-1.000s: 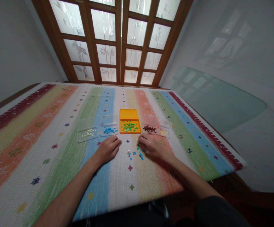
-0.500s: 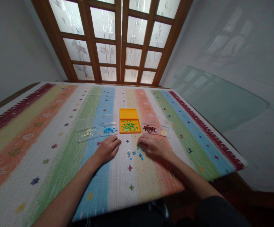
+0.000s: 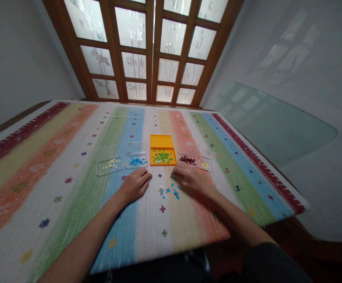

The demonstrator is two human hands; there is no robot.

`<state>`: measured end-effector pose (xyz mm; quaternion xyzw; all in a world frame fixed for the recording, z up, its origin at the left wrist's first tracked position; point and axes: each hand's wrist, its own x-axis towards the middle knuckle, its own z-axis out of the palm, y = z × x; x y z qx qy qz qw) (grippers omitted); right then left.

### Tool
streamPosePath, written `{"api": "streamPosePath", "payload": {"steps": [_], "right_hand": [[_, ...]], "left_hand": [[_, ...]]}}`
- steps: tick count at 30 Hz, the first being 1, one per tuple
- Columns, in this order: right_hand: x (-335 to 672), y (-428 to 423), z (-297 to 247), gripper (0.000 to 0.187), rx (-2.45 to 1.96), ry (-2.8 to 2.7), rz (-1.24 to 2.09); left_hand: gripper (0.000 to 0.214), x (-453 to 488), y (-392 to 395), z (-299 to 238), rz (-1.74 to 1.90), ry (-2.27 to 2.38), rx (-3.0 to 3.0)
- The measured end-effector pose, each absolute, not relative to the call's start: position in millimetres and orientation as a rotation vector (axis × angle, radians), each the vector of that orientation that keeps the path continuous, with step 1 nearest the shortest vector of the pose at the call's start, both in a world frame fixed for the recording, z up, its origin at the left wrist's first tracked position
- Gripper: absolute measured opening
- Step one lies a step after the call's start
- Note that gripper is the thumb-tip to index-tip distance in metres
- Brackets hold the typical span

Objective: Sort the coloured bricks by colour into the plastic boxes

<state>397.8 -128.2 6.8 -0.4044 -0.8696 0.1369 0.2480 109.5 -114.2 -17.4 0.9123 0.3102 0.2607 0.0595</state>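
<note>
My left hand [image 3: 135, 184] rests on the striped cloth with its fingers curled under, nothing visible in them. My right hand [image 3: 189, 179] lies palm down just right of a small scatter of loose blue and pale pieces [image 3: 169, 191], fingertips bent toward them. Whether it pinches a piece is hidden. Just beyond the hands stands an orange tray [image 3: 162, 142] with green pieces. Clear trays flank it: pale yellow pieces [image 3: 109, 165], blue pieces [image 3: 136, 160], dark red pieces [image 3: 187, 159] and a few yellow pieces [image 3: 205, 164].
The striped, multicoloured tablecloth [image 3: 70, 188] covers the whole table. Its right edge [image 3: 265, 165] drops off to the floor. Wooden glazed doors [image 3: 147, 51] stand behind the table. A sheet of glass [image 3: 274, 122] leans on the right wall.
Both hands stay in about the same spot. The right hand has edged slightly up toward the trays; the view has tilted a little.
</note>
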Motion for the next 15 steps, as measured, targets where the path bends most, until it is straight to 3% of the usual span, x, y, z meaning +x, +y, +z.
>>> {"api": "streamPosePath", "payload": {"steps": [4, 15], "right_hand": [[393, -118, 7, 0.007, -1.197, -2.293, 0.368], [375, -112, 2, 0.021, -1.261, -2.454, 0.241]], "left_hand": [[0.021, 110, -114, -18, 0.772, 0.955, 2.769], [0.020, 109, -113, -19, 0.784, 0.941, 2.769]]}}
